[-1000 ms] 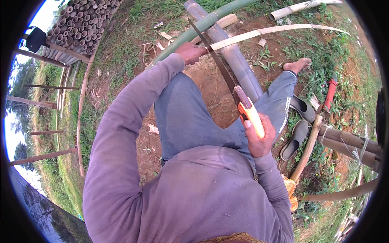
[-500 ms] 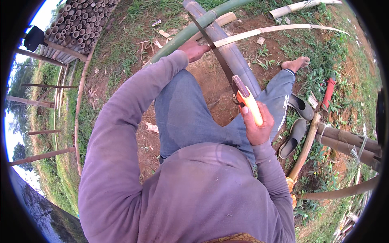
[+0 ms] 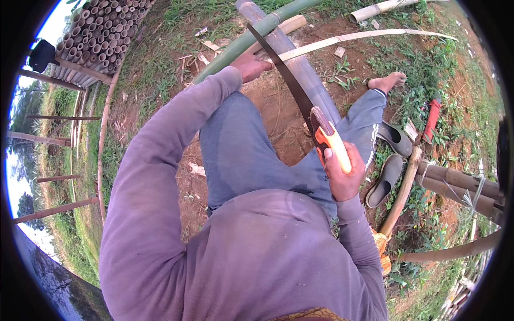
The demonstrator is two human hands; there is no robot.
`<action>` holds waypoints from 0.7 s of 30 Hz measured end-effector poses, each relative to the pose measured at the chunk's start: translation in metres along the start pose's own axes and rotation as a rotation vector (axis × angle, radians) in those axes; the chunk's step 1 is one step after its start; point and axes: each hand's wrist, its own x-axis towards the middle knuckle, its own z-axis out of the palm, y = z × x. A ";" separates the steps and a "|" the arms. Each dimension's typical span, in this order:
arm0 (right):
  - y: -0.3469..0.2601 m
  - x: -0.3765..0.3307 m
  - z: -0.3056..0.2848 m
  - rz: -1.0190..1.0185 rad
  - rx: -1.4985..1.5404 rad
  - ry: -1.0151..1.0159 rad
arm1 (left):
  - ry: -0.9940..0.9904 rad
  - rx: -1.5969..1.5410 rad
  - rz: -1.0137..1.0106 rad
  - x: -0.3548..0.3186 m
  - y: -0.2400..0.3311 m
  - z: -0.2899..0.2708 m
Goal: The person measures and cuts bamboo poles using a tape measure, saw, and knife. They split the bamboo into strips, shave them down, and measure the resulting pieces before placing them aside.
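The person sits on the ground with the right hand [image 3: 345, 171] wrapped around the orange handle of a saw [image 3: 292, 83], the thumb laid along its side. The long dark blade slants up and left from that fist, crossing over a pale bamboo strip [image 3: 342, 39] close to the left hand [image 3: 251, 65]. The left fingers are clamped on the strip's near end, just left of the blade; whether the saw teeth touch the strip, I cannot tell.

The strip curves away to the right, passing over a thick grey bamboo log [image 3: 317, 88]. A green bamboo pole [image 3: 235, 51] lies across the same log farther up, with a pale split piece [image 3: 289, 25] alongside it. Glare washes out the saw handle, so any lettering there cannot be made out. A small light scrap [image 3: 202, 31] on the grass is too small to read. White stripes run down the lower right leg of the blue trousers [image 3: 235, 144].

Near the bare right foot [image 3: 388, 82] are two dark clogs [image 3: 385, 182] and a red, narrow object [image 3: 432, 120]. A stack of bamboo poles [image 3: 101, 40] shows its round ends at upper left.
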 end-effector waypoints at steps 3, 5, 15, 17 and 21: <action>-0.005 -0.005 -0.004 -0.087 -0.037 -0.106 | 0.072 -0.123 -0.128 0.006 -0.020 0.014; -0.007 -0.006 -0.011 -0.213 -0.176 -0.201 | 0.142 -0.182 -0.095 0.005 -0.024 0.017; 0.000 -0.004 0.004 -0.421 -0.238 -0.010 | 0.049 -0.106 -0.194 0.002 0.001 0.005; -0.001 -0.010 0.001 -0.385 -0.245 0.023 | 0.053 -0.032 -0.174 0.000 0.005 0.004; 0.013 -0.020 -0.004 -0.293 -0.067 0.030 | 0.055 -0.035 -0.204 0.003 0.005 0.004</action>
